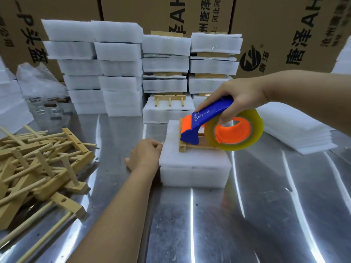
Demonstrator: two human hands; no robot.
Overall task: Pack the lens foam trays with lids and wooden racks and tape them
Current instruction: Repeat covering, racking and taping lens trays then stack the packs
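A white lens foam tray with its lid (193, 168) lies on the steel table, a wooden rack (191, 146) flat on top of it. My right hand (239, 97) grips the blue and orange tape dispenser (205, 122), whose head sits on the rack; its roll of clear tape (235, 130) hangs over the tray's right side. My left hand (146, 154) is curled against the tray's left edge, fingers pinched at the lid; what they pinch is too small to tell.
Loose wooden racks (43, 162) are heaped at the left. Stacks of foam trays (102, 67), some with racks, stand behind; one nearer tray carries a rack (170, 100). Flat foam lids (296, 128) are piled at the right. Cardboard boxes (284, 31) wall the back.
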